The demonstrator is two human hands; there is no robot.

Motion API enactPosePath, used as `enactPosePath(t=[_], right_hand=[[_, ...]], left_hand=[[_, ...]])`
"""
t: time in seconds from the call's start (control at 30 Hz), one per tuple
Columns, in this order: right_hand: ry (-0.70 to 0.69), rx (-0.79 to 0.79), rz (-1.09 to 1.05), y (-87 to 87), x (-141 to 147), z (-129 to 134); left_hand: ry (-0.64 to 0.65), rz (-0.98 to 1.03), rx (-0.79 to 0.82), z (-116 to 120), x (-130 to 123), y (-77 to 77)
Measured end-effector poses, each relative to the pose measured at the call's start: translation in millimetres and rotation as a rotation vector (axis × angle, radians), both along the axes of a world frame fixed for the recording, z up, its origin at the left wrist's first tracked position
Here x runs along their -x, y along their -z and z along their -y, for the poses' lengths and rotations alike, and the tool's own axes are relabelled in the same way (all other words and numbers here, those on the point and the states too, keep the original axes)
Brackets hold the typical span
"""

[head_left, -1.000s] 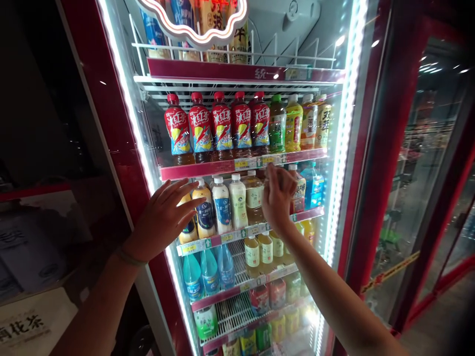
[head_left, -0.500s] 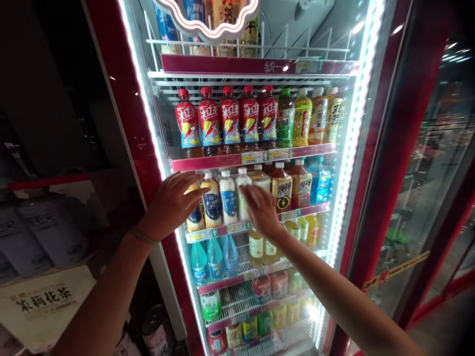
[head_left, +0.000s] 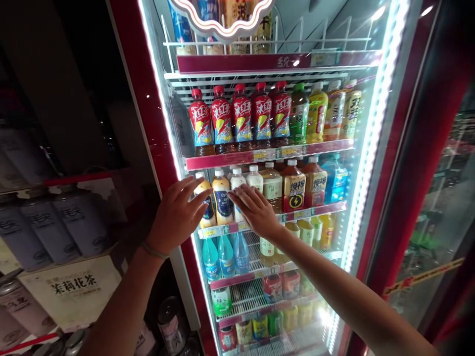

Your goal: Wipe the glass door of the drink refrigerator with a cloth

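My left hand (head_left: 180,215) is raised before the cooler's left edge, fingers apart and holding nothing, with a thin band at the wrist. Near its fingertips stands a tan bottle with a dark blue label (head_left: 222,198). My right hand (head_left: 258,210) is extended with fingers spread, holding nothing, in front of a white-capped bottle with a blue label (head_left: 237,177), which it partly covers. A pale bottle (head_left: 254,177) shows just above that hand. Whether either hand touches a bottle or glass cannot be told.
Red-labelled tea bottles (head_left: 243,118) line the shelf above. Blue bottles (head_left: 226,254) stand on the shelf below. A red frame (head_left: 133,89) edges the lit cooler. At left are grey-purple bottles (head_left: 79,222) and a white box (head_left: 74,291).
The view has shifted, so the cooler appears farther right. My right hand has moved left across the bottles, closer to my left hand, and its fingers now show more clearly.
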State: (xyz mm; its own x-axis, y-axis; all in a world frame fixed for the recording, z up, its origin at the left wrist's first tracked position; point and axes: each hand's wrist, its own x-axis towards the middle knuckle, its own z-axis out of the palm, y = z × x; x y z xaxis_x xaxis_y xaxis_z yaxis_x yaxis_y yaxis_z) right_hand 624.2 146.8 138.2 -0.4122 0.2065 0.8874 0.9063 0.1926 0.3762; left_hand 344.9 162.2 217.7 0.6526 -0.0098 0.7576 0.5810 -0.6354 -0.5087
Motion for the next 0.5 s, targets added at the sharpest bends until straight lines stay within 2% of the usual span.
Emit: enactPosePath(t=[0.03,0.1,0.2,0.3,0.43,0.5], right_hand=[[-0.006,0.020,0.038,3.6,-1,1],[0.006,-0.001,-0.019,1.1,-9,3],[0.007,-0.108,-0.263,-21.1,-15,3],[-0.042,-0.133,-0.312,-38.4,0,-1],[-0.080,-0.026,-0.091,-31.2,25,-5],[-0.076,-0.028,-0.067,-24.1,28,-4]], left_hand=[[-0.013,0.021,0.007,0,0,0.1],[-0.036,0.050,0.017,-2,-1,0.8],[-0.044,0.076,0.021,-4,-2,2.2],[-0.028,0.098,0.033,-5,-2,2.6],[0.003,0.134,0.066,-6,-1,2.3],[0.005,0.149,0.071,-6,-2,2.7]])
